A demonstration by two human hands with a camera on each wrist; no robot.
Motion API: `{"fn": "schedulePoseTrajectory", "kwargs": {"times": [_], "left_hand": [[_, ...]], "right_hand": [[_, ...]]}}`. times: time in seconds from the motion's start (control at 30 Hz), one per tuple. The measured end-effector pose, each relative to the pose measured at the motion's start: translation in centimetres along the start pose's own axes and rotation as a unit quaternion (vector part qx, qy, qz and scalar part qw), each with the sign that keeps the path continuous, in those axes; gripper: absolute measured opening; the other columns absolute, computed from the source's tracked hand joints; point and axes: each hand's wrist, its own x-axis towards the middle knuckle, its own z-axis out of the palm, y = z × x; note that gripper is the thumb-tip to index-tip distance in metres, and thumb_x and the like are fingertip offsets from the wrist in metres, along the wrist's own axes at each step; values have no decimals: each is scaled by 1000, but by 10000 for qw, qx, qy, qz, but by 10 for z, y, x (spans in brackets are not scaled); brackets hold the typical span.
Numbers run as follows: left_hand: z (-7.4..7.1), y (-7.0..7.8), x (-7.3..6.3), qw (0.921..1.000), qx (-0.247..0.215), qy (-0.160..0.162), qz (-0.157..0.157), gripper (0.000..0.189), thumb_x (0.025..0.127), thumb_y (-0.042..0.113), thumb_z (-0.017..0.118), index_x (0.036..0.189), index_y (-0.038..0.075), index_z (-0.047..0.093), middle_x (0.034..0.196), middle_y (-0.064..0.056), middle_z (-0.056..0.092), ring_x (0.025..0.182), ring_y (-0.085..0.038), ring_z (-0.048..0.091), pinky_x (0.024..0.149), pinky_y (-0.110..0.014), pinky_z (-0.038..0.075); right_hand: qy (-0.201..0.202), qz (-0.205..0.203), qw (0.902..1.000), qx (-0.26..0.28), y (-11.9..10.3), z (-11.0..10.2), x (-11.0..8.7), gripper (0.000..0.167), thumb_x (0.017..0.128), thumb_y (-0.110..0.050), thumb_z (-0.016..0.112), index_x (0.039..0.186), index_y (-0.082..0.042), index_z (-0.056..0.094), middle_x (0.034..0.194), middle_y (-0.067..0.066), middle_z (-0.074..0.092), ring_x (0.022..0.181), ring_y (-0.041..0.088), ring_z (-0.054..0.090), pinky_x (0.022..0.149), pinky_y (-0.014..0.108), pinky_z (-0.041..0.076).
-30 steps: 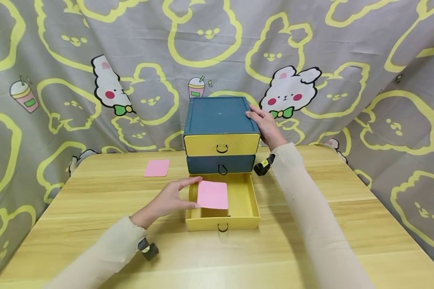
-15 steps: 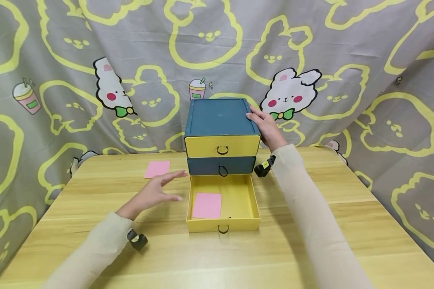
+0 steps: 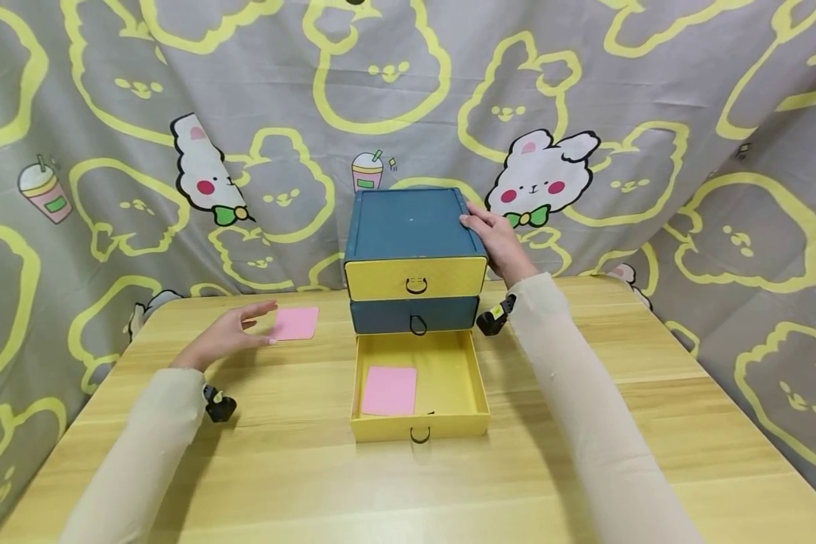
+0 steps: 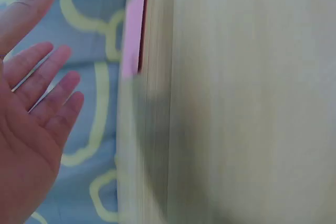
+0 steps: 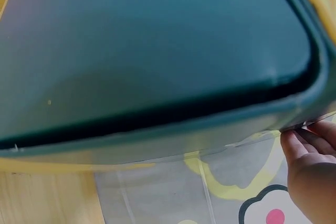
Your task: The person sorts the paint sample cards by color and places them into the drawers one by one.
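Note:
My left hand (image 3: pixel 227 332) is just left of a pink square card (image 3: pixel 295 323) lying on the table, thumb and fingers spread apart and holding nothing. In the left wrist view the fingers stand clear of the card (image 4: pixel 135 30). A small drawer cabinet (image 3: pixel 411 227), dark blue with yellow fronts, stands at the back middle. My right hand (image 3: pixel 499 240) grips its upper right edge toward the back; part of the fingers is hidden. The bottom yellow drawer (image 3: pixel 452 378) is pulled out, and a second pink card (image 3: pixel 389 391) lies flat in its left part.
A yellow top drawer (image 3: pixel 381 281) and a blue middle drawer (image 3: pixel 381 316) are closed, each with a dark loop pull. Behind the wooden table (image 3: pixel 313 483) hangs a grey patterned curtain (image 3: pixel 272 75), close to the cabinet's back.
My left hand has let go of one pink card, which now lies in the drawer, and has moved left toward the other card. The right hand has stayed on the cabinet.

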Motion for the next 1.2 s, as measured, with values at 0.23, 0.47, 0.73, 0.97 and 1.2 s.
{"fn": "schedulePoseTrajectory", "kwargs": {"times": [0.23,0.47,0.73,0.97,1.2], "left_hand": [[-10,-16,11,9978,301,-446,-389,89,82,19,74,148,-6,20,152,-26,18,138,-46,15,108,-61,16],[-6,-31,26,9966,337,-619,-417,91,78,15,77,145,-11,21,151,-31,16,138,-48,10,110,-59,13],[-2,-42,40,9971,53,-724,-233,87,81,10,74,145,-13,20,150,-32,17,138,-47,11,110,-58,14],[-3,-45,42,9956,-121,-882,-279,82,81,6,72,144,-13,22,150,-30,16,139,-46,10,110,-56,17],[-2,-38,37,9965,380,-706,-225,80,82,13,74,142,-14,28,147,-31,25,137,-46,19,109,-56,20]], "right_hand": [[5,-75,10000,15,1,-1,0,57,93,-31,58,146,-25,38,152,3,33,128,29,46,101,42,42],[-39,-37,10000,0,0,0,0,58,93,-31,58,147,-25,36,153,1,30,132,27,41,103,42,39],[7,-76,10000,-28,-2,-1,-1,56,94,-30,57,146,-25,37,152,2,32,129,29,44,102,43,41],[-8,-30,10000,-47,0,-1,-1,57,94,-31,57,147,-25,36,153,2,31,131,29,42,103,43,40],[-31,-22,10000,-24,1,0,0,57,94,-31,57,147,-25,36,153,2,30,133,29,39,104,44,37]]}}
